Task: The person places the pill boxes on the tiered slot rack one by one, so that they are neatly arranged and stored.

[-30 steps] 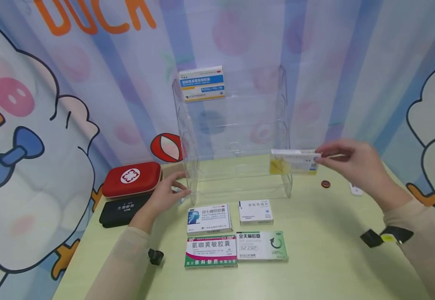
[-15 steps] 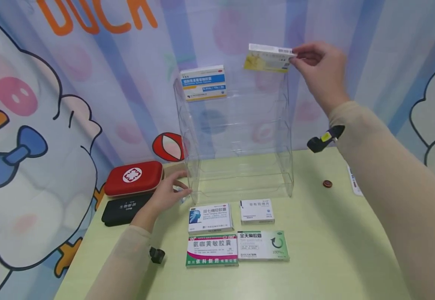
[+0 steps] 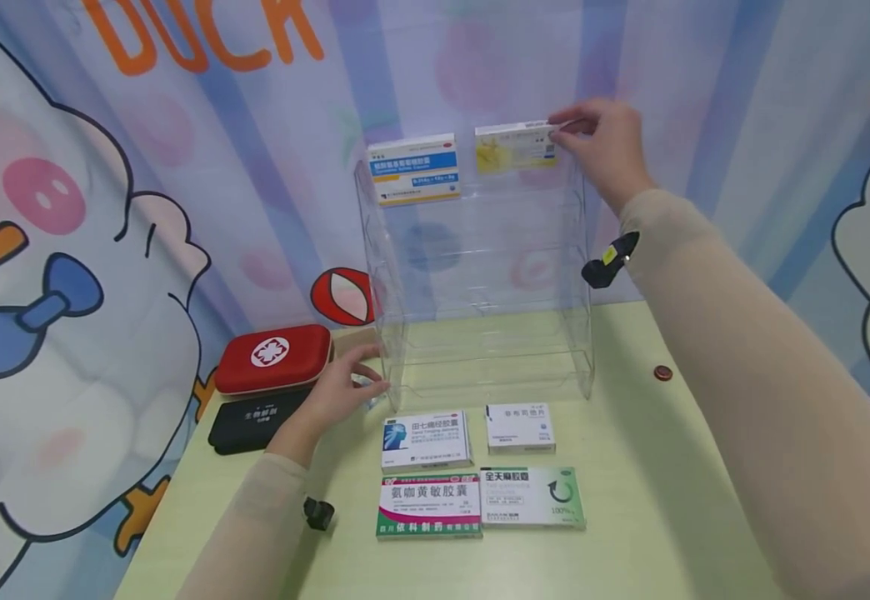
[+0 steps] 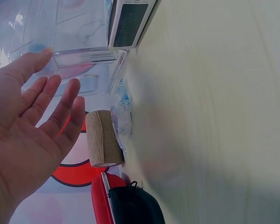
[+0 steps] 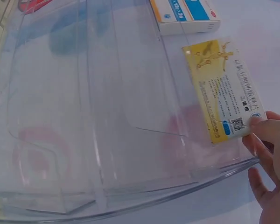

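Note:
My right hand (image 3: 606, 150) pinches the right end of a white and yellow medicine box (image 3: 513, 150) between thumb and fingers. This box stands at the top tier of a clear stepped display rack (image 3: 491, 360), to the right of a blue and white medicine box (image 3: 414, 171) on that tier. In the right wrist view the thumb presses the printed face of the yellow box (image 5: 221, 91), near its QR code. At the rack's lower left side is my left hand (image 3: 337, 390). Its fingers are relaxed and apart in the left wrist view, the thumb tip right at the rack's edge (image 4: 84, 57).
Before the rack lie several medicine boxes, among them a pink and green one (image 3: 429, 507) and a green and white one (image 3: 532, 497). At left are a red case (image 3: 273, 360), a black pouch (image 3: 255, 419) and a tan bandage roll (image 4: 102, 138). A small brown disc (image 3: 663, 372) lies at right.
My right hand has lifted the yellow medicine box from beside the rack's lower right up over its top, then moved left and slightly down onto the top tier. The left hand stays by the rack.

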### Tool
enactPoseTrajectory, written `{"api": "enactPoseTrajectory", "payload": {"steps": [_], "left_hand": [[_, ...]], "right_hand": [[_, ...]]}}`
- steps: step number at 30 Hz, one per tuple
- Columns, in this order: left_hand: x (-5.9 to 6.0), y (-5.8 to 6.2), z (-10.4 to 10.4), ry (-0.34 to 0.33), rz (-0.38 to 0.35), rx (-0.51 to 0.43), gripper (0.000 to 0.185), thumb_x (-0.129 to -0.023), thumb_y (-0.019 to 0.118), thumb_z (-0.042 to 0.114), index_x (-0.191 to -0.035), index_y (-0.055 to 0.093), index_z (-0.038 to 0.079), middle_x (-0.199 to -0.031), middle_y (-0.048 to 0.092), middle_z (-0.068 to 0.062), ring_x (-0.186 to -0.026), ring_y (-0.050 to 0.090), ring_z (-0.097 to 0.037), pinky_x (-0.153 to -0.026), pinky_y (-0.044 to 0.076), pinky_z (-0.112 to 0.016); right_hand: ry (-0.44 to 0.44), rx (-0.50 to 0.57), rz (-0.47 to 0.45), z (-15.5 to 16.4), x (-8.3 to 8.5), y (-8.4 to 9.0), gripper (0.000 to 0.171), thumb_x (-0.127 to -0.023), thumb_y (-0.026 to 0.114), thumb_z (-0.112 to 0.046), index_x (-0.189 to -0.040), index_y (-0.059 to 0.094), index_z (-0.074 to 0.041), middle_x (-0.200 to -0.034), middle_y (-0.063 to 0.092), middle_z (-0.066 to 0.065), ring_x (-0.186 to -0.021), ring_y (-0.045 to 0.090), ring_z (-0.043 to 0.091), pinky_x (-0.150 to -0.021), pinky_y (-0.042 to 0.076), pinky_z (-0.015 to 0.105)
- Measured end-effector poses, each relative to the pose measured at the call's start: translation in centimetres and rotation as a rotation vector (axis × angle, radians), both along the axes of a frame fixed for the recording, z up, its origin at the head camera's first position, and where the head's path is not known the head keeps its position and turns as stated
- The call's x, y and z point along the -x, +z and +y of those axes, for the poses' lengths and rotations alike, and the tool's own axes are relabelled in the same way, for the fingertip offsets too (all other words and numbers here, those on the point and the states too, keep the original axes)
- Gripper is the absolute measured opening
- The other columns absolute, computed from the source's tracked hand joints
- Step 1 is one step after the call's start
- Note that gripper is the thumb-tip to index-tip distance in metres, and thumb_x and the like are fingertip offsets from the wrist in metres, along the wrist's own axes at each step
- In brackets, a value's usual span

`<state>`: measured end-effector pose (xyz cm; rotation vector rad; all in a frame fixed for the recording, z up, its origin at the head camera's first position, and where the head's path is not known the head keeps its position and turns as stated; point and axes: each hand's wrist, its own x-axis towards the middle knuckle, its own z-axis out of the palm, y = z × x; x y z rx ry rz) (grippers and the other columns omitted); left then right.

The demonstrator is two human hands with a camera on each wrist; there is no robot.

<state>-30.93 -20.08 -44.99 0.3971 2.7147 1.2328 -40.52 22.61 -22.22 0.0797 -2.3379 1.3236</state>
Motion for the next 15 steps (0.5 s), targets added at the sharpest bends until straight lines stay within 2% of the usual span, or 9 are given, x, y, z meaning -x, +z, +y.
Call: {"api": "enactPoseTrajectory", "payload": {"steps": [4, 8, 11, 15], "left_hand": [[0.0, 0.2, 0.0, -0.005, 0.003, 0.003, 0.065, -0.095, 0.077, 0.026, -0.152, 0.047, 0.025, -0.150, 0.054, -0.007, -0.117, 0.064, -0.026, -0.093, 0.061, -0.041], [0.1, 0.1, 0.0, -0.014, 0.014, 0.002, 0.064, -0.095, 0.076, 0.025, -0.152, 0.047, 0.024, -0.150, 0.054, -0.007, -0.117, 0.064, -0.026, -0.095, 0.060, -0.041], [0.2, 0.1, 0.1, -0.013, 0.016, 0.008, 0.064, -0.095, 0.076, 0.025, -0.151, 0.047, 0.025, -0.150, 0.054, -0.007, -0.116, 0.064, -0.025, -0.095, 0.060, -0.041], [0.2, 0.2, 0.2, -0.009, 0.012, 0.011, 0.063, -0.095, 0.076, 0.026, -0.151, 0.048, 0.025, -0.148, 0.055, -0.007, -0.116, 0.064, -0.025, -0.093, 0.061, -0.040]], "right_hand": [[0.002, -0.077, -0.036, -0.2, -0.2, -0.3, 0.032, -0.101, 0.068, -0.028, -0.132, 0.071, -0.022, -0.135, 0.069, 0.002, -0.127, 0.057, 0.011, -0.109, 0.046, 0.031], [0.001, -0.143, -0.019, 0.0, -1.2, -1.0, 0.040, -0.102, 0.065, -0.035, -0.142, 0.063, -0.026, -0.152, 0.056, -0.006, -0.143, 0.045, 0.009, -0.122, 0.035, 0.032], [-0.021, -0.154, 0.053, 0.1, -2.7, -2.3, 0.045, -0.101, 0.066, -0.036, -0.144, 0.060, -0.026, -0.157, 0.049, -0.009, -0.149, 0.039, 0.010, -0.126, 0.025, 0.031], [-0.052, -0.115, 0.197, -0.1, -5.8, -5.2, 0.038, -0.098, 0.072, -0.026, -0.135, 0.068, -0.017, -0.151, 0.054, -0.003, -0.145, 0.042, 0.014, -0.124, 0.026, 0.032]]}}
